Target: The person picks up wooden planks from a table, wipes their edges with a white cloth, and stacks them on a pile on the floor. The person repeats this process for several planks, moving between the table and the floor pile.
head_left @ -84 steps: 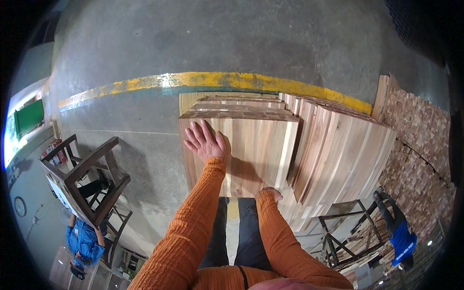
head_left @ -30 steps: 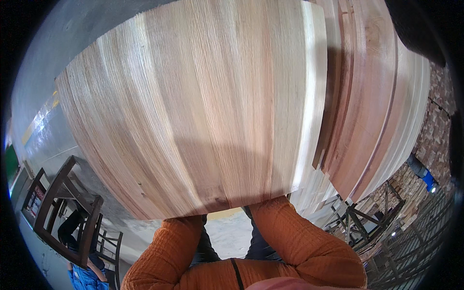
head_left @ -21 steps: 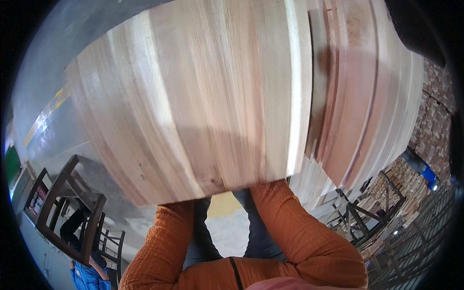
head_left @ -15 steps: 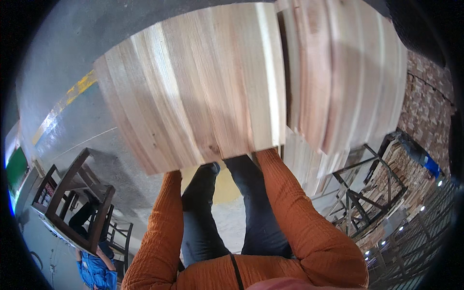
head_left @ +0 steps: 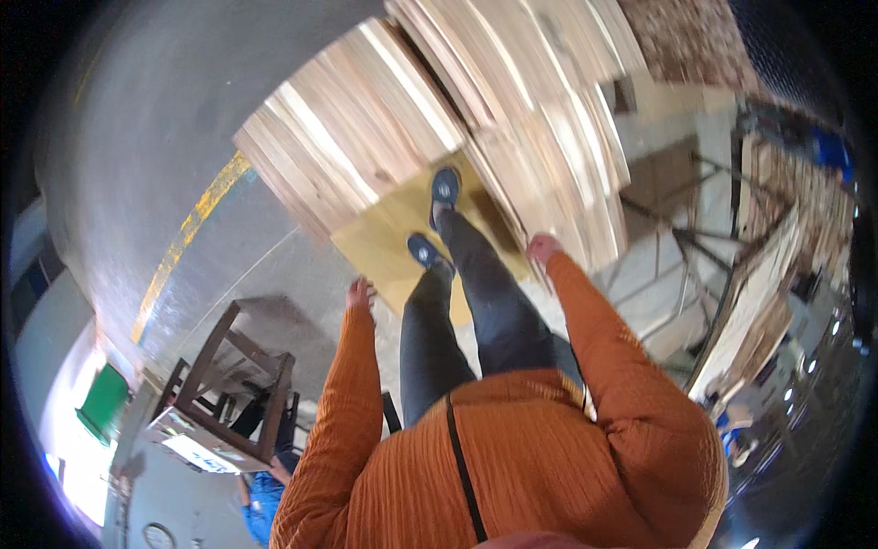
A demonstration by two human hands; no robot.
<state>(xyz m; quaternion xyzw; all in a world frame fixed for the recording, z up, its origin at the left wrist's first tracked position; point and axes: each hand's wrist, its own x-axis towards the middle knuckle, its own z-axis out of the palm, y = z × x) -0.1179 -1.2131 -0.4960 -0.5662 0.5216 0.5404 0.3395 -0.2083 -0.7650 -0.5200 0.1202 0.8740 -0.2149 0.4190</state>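
My left hand [head_left: 360, 293] hangs beside my left leg with its fingers loosely bent and apart, holding nothing. My right hand [head_left: 544, 248] is close to the lower edge of a stack of striped wooden panels [head_left: 549, 146]; its fingers are blurred, and I cannot tell whether it touches the wood. Left of that stack lies a pale striped wooden panel [head_left: 357, 114], a narrow dark gap between the two. Beneath my dark shoes spreads a yellowish sheet [head_left: 384, 233] that reaches to the panel's near edge.
A dark wooden frame [head_left: 233, 366] stands at the left, with a person in blue [head_left: 265, 499] behind it. Dark metal stands [head_left: 700, 238] and more piled wood [head_left: 745, 311] are at the right. A yellow line [head_left: 187, 229] crosses the grey floor.
Both hands, hidden under the near edge of the left panel before, are now away from it. That panel sits lower and farther off. My view has turned and tipped back toward my body.
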